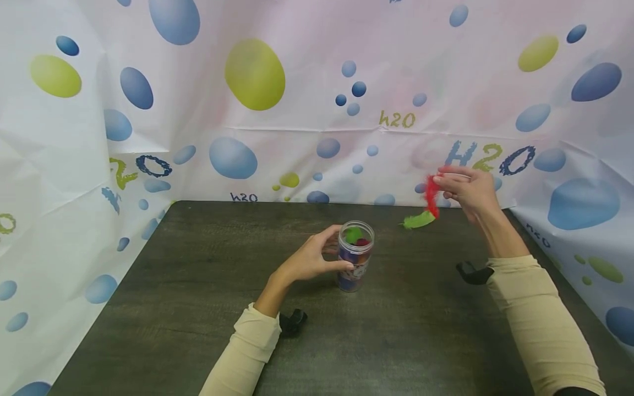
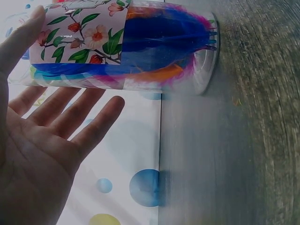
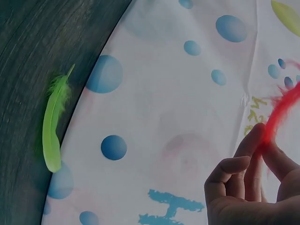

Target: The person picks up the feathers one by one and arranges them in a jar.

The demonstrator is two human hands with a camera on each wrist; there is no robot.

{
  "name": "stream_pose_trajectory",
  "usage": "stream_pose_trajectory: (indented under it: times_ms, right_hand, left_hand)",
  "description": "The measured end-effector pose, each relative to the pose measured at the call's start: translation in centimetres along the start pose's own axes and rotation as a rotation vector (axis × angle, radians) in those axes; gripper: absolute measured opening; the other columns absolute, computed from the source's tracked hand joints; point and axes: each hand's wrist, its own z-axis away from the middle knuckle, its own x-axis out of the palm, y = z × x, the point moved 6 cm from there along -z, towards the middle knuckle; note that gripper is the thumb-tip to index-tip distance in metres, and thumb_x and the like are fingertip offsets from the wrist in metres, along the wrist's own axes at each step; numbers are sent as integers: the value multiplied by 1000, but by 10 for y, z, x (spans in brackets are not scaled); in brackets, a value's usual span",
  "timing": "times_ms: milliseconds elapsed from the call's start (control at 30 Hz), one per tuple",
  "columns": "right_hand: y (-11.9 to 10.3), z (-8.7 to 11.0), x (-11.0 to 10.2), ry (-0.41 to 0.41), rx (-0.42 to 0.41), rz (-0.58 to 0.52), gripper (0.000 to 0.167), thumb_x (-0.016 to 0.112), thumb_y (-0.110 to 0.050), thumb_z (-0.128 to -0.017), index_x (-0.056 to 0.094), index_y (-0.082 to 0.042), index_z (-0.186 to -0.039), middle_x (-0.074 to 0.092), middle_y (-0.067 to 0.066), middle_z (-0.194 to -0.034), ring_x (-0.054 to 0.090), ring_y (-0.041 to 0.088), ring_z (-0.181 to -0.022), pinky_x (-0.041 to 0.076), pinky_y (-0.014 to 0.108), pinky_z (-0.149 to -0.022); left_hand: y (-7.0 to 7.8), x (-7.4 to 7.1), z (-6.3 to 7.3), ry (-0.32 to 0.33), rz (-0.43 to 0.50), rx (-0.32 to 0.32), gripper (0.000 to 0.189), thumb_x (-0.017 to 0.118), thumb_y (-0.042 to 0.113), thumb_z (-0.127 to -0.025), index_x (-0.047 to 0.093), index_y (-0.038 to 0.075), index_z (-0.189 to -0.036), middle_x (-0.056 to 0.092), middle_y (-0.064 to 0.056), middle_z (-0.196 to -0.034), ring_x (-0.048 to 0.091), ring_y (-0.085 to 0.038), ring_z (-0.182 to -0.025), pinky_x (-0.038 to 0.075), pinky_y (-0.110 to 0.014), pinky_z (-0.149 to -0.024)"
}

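Note:
A clear plastic jar [image 1: 356, 253] stands upright and uncapped on the table, holding blue, orange, pink and green feathers [image 2: 164, 42]. A label [image 2: 77, 35] with flowers wraps part of its side. My left hand [image 1: 313, 257] holds the jar from its left side, thumb at the front and fingers behind. Raised over the table's far right, my right hand [image 1: 468, 190] pinches a red feather [image 1: 432, 195] between thumb and fingertips. Below the red feather, a light green feather [image 3: 54, 126] lies on the table near its back edge.
The dark wood-look table [image 1: 223, 308] ends at a white backdrop [image 1: 307, 66] with blue and green spots and "h2O" lettering, which also hangs along the left and right sides. A black strap piece [image 1: 293, 323] shows beside the left wrist.

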Motion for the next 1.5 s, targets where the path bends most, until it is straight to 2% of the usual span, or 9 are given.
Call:
stream_pose_trajectory:
  times_ms: [67, 167, 400, 600, 767, 867, 1033, 1200, 1500]
  right_hand:
    - [-2, 2, 2, -1, -6, -10, 8, 82, -18, -91, 77, -24, -93, 77, -10, -85, 67, 9, -71, 59, 17, -64]
    - [-6, 5, 7, 0, -21, 16, 7, 83, -21, -91, 78, -25, -91, 78, -10, -86, 68, 8, -71, 59, 18, -65]
    - [-22, 16, 24, -24, -68, 31, 9, 83, -17, -91, 77, -21, -96, 78, -5, -87, 71, 8, -72, 60, 20, -64]
    - [-33, 23, 41, -59, -104, 24, 14, 83, -13, -90, 77, -17, -102, 78, -2, -86, 66, 12, -64, 58, 20, -63]
    - [-37, 26, 54, -119, -108, -74, 15, 81, -4, -90, 78, -15, -100, 79, 1, -85, 69, 11, -64, 59, 20, -62]
    - [-40, 29, 61, -136, -115, -96, 18, 80, -1, -90, 78, -15, -100, 79, 1, -83, 71, 11, -66, 60, 21, -62]
    - [-44, 35, 71, -148, -138, -59, 20, 83, -5, -89, 77, -15, -106, 79, 2, -86, 69, 12, -67, 60, 21, -66]
    - [-48, 40, 84, -195, -172, -72, 20, 83, -6, -89, 76, -13, -106, 79, 4, -87, 66, 15, -63, 60, 21, -71]
    - [-53, 48, 108, -212, -215, -49, 22, 84, -7, -88, 75, -9, -108, 79, 5, -90, 66, 16, -61, 59, 22, -70]
  left_hand:
    - [0, 0, 0, -3, 0, 2, 71, 79, 9, -93, 42, 5, -153, 61, -14, -140, 61, -29, -131, 53, -42, -107]
    - [1, 0, 0, -5, 2, 8, 71, 79, 10, -93, 41, 5, -154, 61, -15, -140, 60, -29, -131, 53, -42, -107]
    - [2, 0, 0, -1, 5, 19, 72, 79, 10, -93, 41, 4, -154, 61, -16, -140, 60, -30, -131, 54, -41, -106]
    - [0, 0, 0, 3, -3, 15, 72, 79, 8, -92, 42, 4, -153, 61, -16, -139, 61, -30, -130, 54, -39, -106]
    - [1, 0, 1, 5, -8, 14, 72, 80, 8, -92, 42, 4, -153, 61, -15, -139, 61, -29, -130, 54, -38, -106]
    - [1, 0, 1, 6, -6, 20, 72, 79, 8, -93, 41, 3, -153, 61, -16, -139, 61, -31, -130, 54, -40, -106]
    - [2, 0, 1, 6, -5, 24, 71, 79, 9, -93, 41, 3, -153, 62, -17, -138, 61, -30, -130, 54, -39, -105]
    - [2, 0, 1, 5, -4, 20, 71, 79, 9, -93, 41, 3, -153, 62, -17, -138, 61, -31, -130, 54, -39, -106]
    - [1, 1, 1, -2, 2, 7, 71, 79, 10, -94, 40, 3, -154, 61, -17, -139, 60, -31, -131, 53, -42, -107]
